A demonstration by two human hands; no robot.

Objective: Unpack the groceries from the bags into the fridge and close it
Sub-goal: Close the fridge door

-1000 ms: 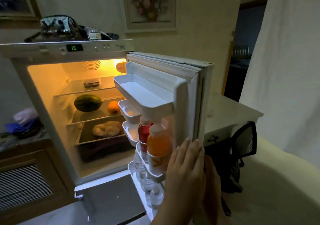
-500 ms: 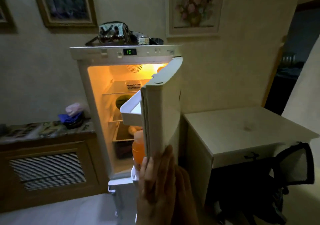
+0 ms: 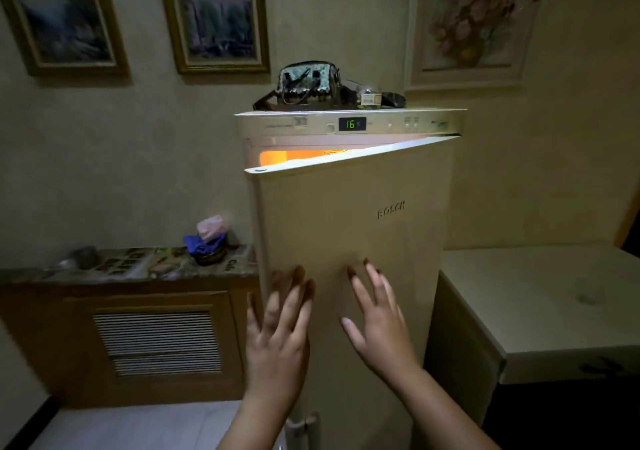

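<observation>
Head view: both hands, left (image 3: 277, 339) and right (image 3: 377, 325), fingers spread, flat against the nearly closed fridge door (image 3: 353, 228).

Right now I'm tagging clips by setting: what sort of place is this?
Probably a room in a home: a cream upright fridge with its door ajar, gilt-framed paintings on the wall, and a low wooden cabinet with a louvred panel.
</observation>
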